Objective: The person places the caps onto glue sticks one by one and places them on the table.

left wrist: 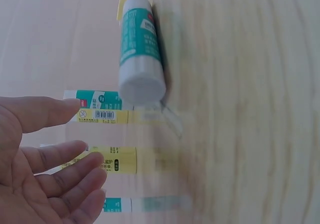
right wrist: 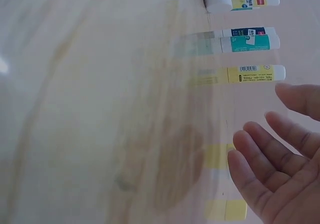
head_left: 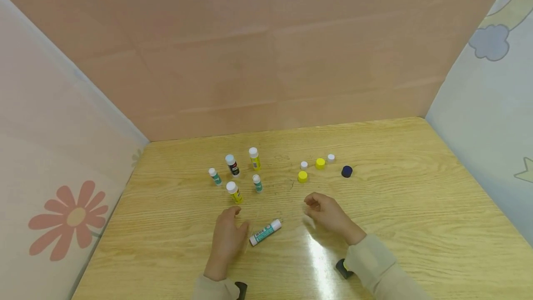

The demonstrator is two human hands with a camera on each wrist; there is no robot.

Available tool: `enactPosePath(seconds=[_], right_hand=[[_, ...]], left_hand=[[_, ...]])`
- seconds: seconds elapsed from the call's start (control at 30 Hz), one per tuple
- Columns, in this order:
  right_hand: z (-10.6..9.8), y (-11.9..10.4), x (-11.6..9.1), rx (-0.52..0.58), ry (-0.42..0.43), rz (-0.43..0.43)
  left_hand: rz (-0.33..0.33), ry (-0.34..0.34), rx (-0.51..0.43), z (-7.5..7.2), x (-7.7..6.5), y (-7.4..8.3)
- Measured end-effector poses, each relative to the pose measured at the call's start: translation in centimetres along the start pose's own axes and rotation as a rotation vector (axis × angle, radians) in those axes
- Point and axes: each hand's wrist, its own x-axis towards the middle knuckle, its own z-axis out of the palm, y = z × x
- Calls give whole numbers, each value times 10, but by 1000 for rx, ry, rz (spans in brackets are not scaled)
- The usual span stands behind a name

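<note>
A teal-and-white glue stick (head_left: 265, 232) lies on its side on the wooden table between the two hands. Just left of it is my left hand (head_left: 226, 237), thumb and fingers apart and loosely bent, holding nothing. In the left wrist view the lying glue stick (left wrist: 142, 49) shows beyond the thumb tip (left wrist: 72, 106). My right hand (head_left: 329, 213) hovers over the table to the right of the glue stick. Its fingers are loosely curled with nothing between them, as the right wrist view shows at the fingers (right wrist: 260, 156).
Several glue sticks with white tops stand upright at centre left, among them a yellow one (head_left: 234, 193), a black one (head_left: 233, 166) and a teal one (head_left: 257, 184). Right of them sit loose caps: yellow (head_left: 320, 164), white (head_left: 331, 158) and dark blue (head_left: 347, 171). A tan wall (head_left: 266, 82) rises behind.
</note>
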Motion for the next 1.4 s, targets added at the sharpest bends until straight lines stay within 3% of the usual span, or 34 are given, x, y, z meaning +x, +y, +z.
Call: enactPosePath(seconds=[0.23,0.7,1.4], right_hand=[[-2,0,4,-46,0,-45],[-6,2,15,-114,-8,-62],[-11,8,31,-133,6,10]], left_hand=[[-80,3,-10,-1,5,-4],[-135,-20,-44,-8,18,-6],[-131,10,-74,-8,30,-14]])
